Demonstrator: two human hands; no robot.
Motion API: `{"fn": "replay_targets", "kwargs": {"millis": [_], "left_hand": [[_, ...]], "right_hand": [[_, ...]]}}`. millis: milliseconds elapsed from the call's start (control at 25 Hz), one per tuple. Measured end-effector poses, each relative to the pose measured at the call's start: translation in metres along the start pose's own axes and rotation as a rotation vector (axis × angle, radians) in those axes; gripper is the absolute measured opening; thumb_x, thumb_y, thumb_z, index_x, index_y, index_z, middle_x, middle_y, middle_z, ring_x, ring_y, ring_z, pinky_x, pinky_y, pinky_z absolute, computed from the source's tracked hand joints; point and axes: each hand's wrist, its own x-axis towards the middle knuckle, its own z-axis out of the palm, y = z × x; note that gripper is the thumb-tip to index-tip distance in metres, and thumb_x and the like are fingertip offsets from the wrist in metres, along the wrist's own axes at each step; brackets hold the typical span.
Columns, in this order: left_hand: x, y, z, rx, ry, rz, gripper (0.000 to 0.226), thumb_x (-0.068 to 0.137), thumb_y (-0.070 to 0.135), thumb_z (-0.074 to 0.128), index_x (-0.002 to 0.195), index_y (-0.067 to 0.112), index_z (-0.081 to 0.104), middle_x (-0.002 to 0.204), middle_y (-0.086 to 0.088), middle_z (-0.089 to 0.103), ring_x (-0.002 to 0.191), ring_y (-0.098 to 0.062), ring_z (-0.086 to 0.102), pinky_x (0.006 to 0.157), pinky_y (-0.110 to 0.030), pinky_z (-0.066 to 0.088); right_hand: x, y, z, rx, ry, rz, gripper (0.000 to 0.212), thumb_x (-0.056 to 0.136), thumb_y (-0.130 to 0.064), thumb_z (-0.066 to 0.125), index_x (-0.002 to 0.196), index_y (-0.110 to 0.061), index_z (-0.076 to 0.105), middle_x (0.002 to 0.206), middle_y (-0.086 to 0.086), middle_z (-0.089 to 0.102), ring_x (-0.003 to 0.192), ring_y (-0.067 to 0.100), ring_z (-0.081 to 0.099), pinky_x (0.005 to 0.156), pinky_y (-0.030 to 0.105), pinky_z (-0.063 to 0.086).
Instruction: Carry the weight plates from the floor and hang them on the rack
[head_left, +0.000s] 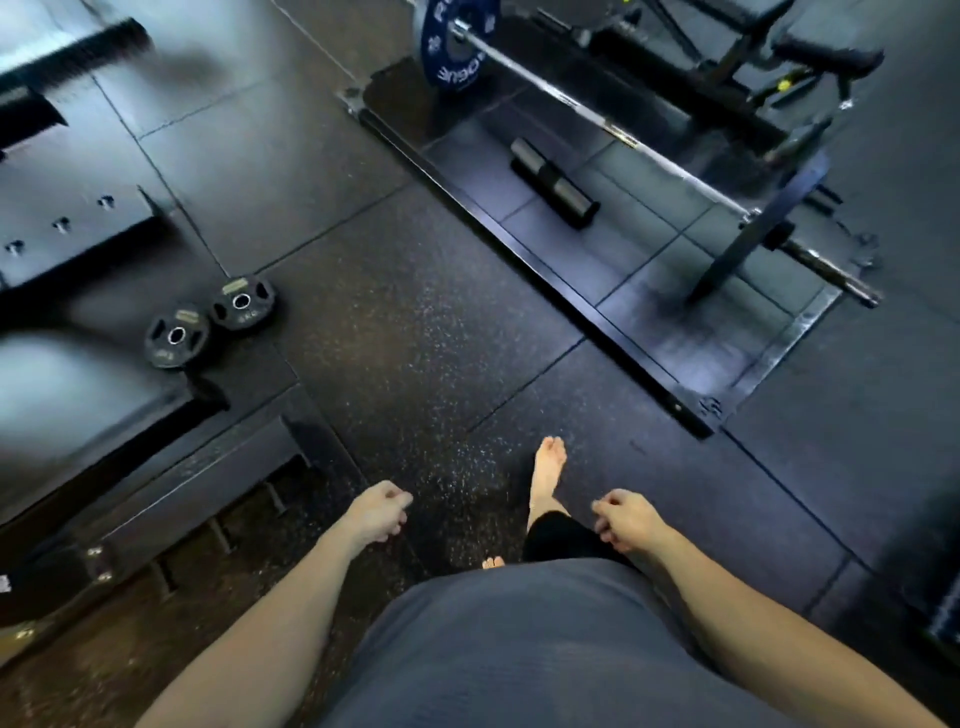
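Two small black weight plates lie flat on the rubber floor at the left, one (177, 336) nearer me and the other (242, 302) just beyond it, almost touching. My left hand (378, 511) hangs low in front of me with its fingers loosely curled, holding nothing. My right hand (626, 519) hangs the same way, empty. Both hands are well apart from the plates. No plate rack is clearly recognisable; a blurred black frame (78, 218) with bolt holes stands at the left.
A barbell (597, 117) with a blue plate (457, 41) rests on a lifting platform (545, 270) ahead right. A black roller pad (553, 182) lies on that platform. A low black bench frame (197, 478) sits at my left. My bare foot (548, 467) steps forward.
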Motion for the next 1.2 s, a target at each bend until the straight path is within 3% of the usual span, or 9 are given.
{"fn": "replay_targets", "kwargs": {"millis": [200,280,400,520,720,880,1040,1200], "left_hand": [[0.048,0.043,-0.035,-0.098,0.013,-0.167,0.024,0.104,0.027,0.046,0.085,0.013,0.051,0.074,-0.006,0.055,0.055,-0.016,0.048,0.047,-0.024,0.033],[0.054,0.062,-0.049,-0.145,0.020,-0.214,0.027,0.104,0.029,0.046,0.084,0.013,0.055,0.074,-0.007,0.056,0.056,-0.017,0.052,0.050,-0.024,0.037],[0.079,0.092,-0.079,-0.352,0.128,-0.322,0.027,0.104,0.034,0.046,0.107,0.012,0.061,0.105,-0.009,0.062,0.096,-0.024,0.063,0.080,-0.034,0.053],[0.102,0.108,-0.103,-0.524,0.224,-0.379,0.029,0.103,0.033,0.048,0.113,0.009,0.063,0.113,-0.011,0.062,0.108,-0.029,0.061,0.095,-0.041,0.052],[0.162,0.110,-0.178,-0.690,0.159,-0.435,0.024,0.104,0.028,0.047,0.112,0.010,0.061,0.114,-0.011,0.061,0.101,-0.024,0.060,0.083,-0.035,0.053],[0.198,0.105,-0.284,-0.714,0.248,-0.444,0.018,0.102,0.023,0.049,0.102,0.008,0.058,0.099,-0.012,0.062,0.083,-0.023,0.060,0.057,-0.027,0.046],[0.218,0.101,-0.395,-0.819,0.333,-0.468,0.022,0.101,0.030,0.047,0.107,0.010,0.056,0.084,-0.006,0.065,0.070,-0.020,0.059,0.056,-0.026,0.045],[0.247,0.100,-0.471,-0.976,0.365,-0.535,0.022,0.101,0.030,0.047,0.105,0.011,0.056,0.085,-0.006,0.063,0.067,-0.018,0.057,0.057,-0.025,0.043]], "right_hand": [[0.092,-0.131,-0.058,-0.245,-0.092,-0.079,0.019,0.096,-0.020,0.056,0.079,-0.012,0.059,0.075,0.005,0.069,0.074,0.021,0.063,0.075,0.035,0.049],[0.121,-0.191,-0.075,-0.323,-0.170,-0.103,0.023,0.097,-0.017,0.055,0.075,-0.011,0.054,0.072,0.009,0.064,0.069,0.025,0.059,0.069,0.037,0.047],[0.172,-0.298,-0.092,-0.474,-0.233,-0.172,0.024,0.100,-0.020,0.054,0.077,-0.011,0.052,0.072,0.010,0.060,0.061,0.023,0.055,0.057,0.032,0.043],[0.208,-0.393,-0.081,-0.633,-0.311,-0.233,0.017,0.100,-0.022,0.051,0.087,-0.012,0.054,0.072,0.007,0.060,0.056,0.018,0.054,0.046,0.024,0.039],[0.265,-0.545,-0.021,-0.753,-0.378,-0.307,0.017,0.099,-0.016,0.050,0.084,-0.013,0.056,0.068,0.008,0.057,0.053,0.019,0.050,0.045,0.022,0.036],[0.276,-0.657,0.040,-0.856,-0.421,-0.361,0.025,0.097,-0.012,0.051,0.073,-0.013,0.053,0.056,0.005,0.049,0.049,0.018,0.042,0.045,0.022,0.033],[0.280,-0.769,0.109,-0.880,-0.440,-0.428,0.021,0.096,-0.013,0.055,0.075,-0.012,0.059,0.066,0.009,0.058,0.058,0.021,0.052,0.048,0.026,0.038],[0.295,-0.868,0.176,-0.986,-0.517,-0.418,0.018,0.098,-0.015,0.051,0.080,-0.012,0.056,0.065,0.008,0.053,0.052,0.019,0.045,0.043,0.022,0.030]]}}
